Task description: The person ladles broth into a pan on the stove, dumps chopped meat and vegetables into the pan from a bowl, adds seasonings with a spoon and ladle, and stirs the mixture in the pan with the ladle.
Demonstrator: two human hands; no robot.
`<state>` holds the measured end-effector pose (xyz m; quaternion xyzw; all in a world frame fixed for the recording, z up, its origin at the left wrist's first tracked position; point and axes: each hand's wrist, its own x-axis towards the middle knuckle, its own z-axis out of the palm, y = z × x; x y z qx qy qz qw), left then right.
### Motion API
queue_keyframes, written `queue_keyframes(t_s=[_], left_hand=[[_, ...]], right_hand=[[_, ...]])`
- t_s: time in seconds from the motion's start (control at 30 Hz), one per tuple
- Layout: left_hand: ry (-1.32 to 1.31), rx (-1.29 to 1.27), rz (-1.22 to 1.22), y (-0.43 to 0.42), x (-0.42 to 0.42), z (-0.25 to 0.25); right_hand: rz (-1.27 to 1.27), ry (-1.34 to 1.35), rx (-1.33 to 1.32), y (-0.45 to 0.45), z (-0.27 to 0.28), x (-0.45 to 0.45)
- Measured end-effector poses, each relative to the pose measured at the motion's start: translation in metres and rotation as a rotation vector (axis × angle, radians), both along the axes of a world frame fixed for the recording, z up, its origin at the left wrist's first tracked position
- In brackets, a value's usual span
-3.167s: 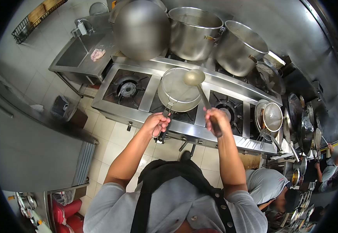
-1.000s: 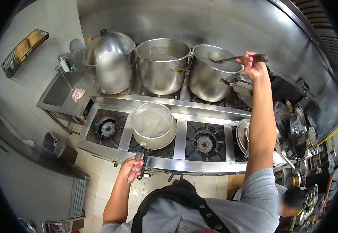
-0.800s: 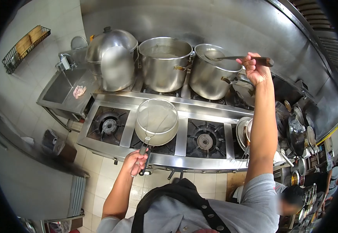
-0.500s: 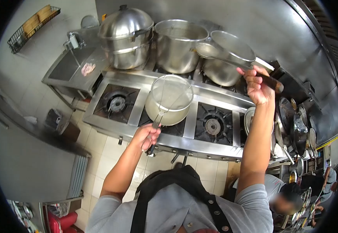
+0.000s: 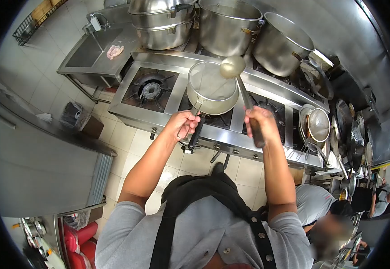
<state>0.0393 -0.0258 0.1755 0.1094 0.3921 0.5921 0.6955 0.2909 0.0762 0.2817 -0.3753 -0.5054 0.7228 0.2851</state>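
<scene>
Two bare hands are at work around a pale pan (image 5: 220,106), which sits on the stove (image 5: 175,92) in front of the person. From here I can see the left hand (image 5: 183,125) just on the near side of the pan, its fingers curled around the thin handle of a strainer (image 5: 213,83). The strainer's round net lies over the mouth of the pan; I can't tell if it rests on the rim. The pan's black handle (image 5: 196,133) pokes out just beside that hand. The right hand (image 5: 262,121) is near the pan too, off to its right, wrapped around the dark grip of a long ladle (image 5: 233,67). The ladle's bowl is by the pan's far right edge, and I can't see whether they touch. A black burner (image 5: 151,90) is left of the pan. Big shiny pots (image 5: 228,32) stand behind the pan, and a sink (image 5: 86,54) is farther off to its left. Someone in a gray shirt (image 5: 313,202) bends over, well to the right of the pan.
</scene>
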Motion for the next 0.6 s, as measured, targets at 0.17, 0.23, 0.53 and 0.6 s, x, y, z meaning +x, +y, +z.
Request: queue_keyframes(t_s=[0.17,0.23,0.53,0.6], left_hand=[[-0.034,0.041,-0.019,-0.005,-0.005,0.003],[-0.021,0.038,-0.017,-0.005,-0.006,0.003],[-0.060,0.024,0.012,-0.009,-0.002,-0.008],[-0.064,0.037,0.048,-0.009,0.001,-0.007]], right_hand=[[0.087,-0.160,0.395,-0.027,-0.048,0.015],[0.060,-0.259,0.600,-0.034,-0.088,0.028],[-0.063,-0.311,0.546,-0.036,-0.139,0.064],[0.042,-0.050,0.093,-0.008,-0.112,0.074]])
